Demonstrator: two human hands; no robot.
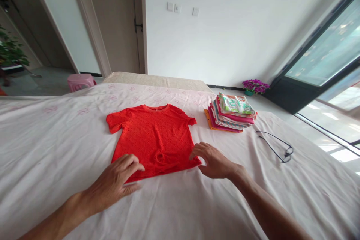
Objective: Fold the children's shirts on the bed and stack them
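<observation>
A red short-sleeved T-shirt (153, 135) lies spread flat on the bed's white sheet (56, 150), neck away from me. My left hand (116, 180) rests on its lower left hem corner, fingers loosely stretched out. My right hand (212, 159) touches the lower right hem corner, fingers extended and flat. Neither hand holds anything.
A stack of folded colourful clothes (232, 112) sits on the sheet to the right of the shirt. A thin dark cord or hanger (278, 146) lies further right. A pink stool (80, 81), a potted purple flower (254, 86), a door and a big window stand beyond the bed.
</observation>
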